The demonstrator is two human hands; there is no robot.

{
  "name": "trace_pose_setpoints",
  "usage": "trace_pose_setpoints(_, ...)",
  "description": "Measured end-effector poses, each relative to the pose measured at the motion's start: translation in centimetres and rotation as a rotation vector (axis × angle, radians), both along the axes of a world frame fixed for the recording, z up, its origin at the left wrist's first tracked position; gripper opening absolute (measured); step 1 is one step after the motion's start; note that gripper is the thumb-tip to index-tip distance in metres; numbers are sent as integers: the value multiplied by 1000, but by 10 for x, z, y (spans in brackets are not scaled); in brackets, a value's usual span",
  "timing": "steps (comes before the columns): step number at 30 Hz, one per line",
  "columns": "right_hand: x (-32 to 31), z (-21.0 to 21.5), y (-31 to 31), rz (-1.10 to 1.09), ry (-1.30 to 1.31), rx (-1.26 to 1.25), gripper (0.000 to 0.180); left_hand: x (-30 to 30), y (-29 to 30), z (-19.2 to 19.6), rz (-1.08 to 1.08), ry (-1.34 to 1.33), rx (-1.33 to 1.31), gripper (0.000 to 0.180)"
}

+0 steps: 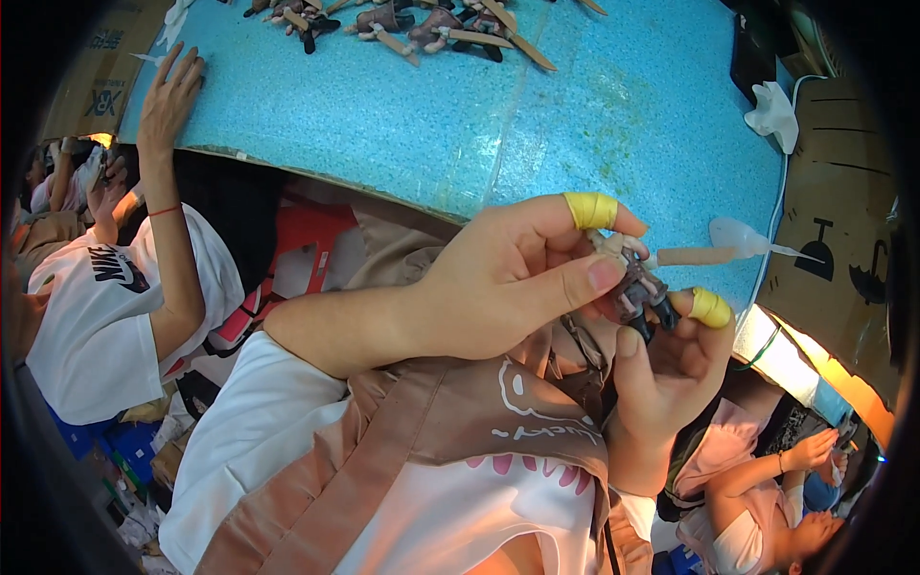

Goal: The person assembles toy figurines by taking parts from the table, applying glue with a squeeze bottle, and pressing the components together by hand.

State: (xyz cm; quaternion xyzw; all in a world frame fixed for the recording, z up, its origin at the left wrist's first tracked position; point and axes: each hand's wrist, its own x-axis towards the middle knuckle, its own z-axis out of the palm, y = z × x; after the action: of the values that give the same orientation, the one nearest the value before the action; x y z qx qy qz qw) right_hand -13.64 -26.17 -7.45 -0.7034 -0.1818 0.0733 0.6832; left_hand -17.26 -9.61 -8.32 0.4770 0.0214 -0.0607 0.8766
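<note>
Between my two hands is a small figurine with a grey-brown body, dark boots and a flat tan blade sticking out to the right. My left hand pinches its upper part between thumb and fingers. Yellow tape wraps a finger of each hand. At the dark boots, the fingers and thumb of my right hand close around the figurine's lower end. Just beyond the blade, a translucent dropper bottle with a long thin nozzle lies at the table's right edge.
Several similar figurines with tan blades lie at the far side of the blue table. A co-worker's hand rests on its left end. Crumpled white tissue and a cardboard box are at the right. Another person sits at lower right.
</note>
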Motion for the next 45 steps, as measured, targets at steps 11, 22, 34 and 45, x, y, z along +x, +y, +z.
trace_pose_setpoints(11,-6,-7,-5,-16,-113,8,40,2,-12,1,-32,79,-96,37)
trace_pose_setpoints(22,-10,-13,-12,-69,119,308,45,-2,-17,7,-111,177,-237,37)
trace_pose_setpoints(34,-5,-6,-13,-141,89,410,50,-1,-14,-4,-39,18,-464,43)
trace_pose_setpoints(45,-7,-6,-13,128,419,536,49,1,-17,-5,-35,-97,-442,41)
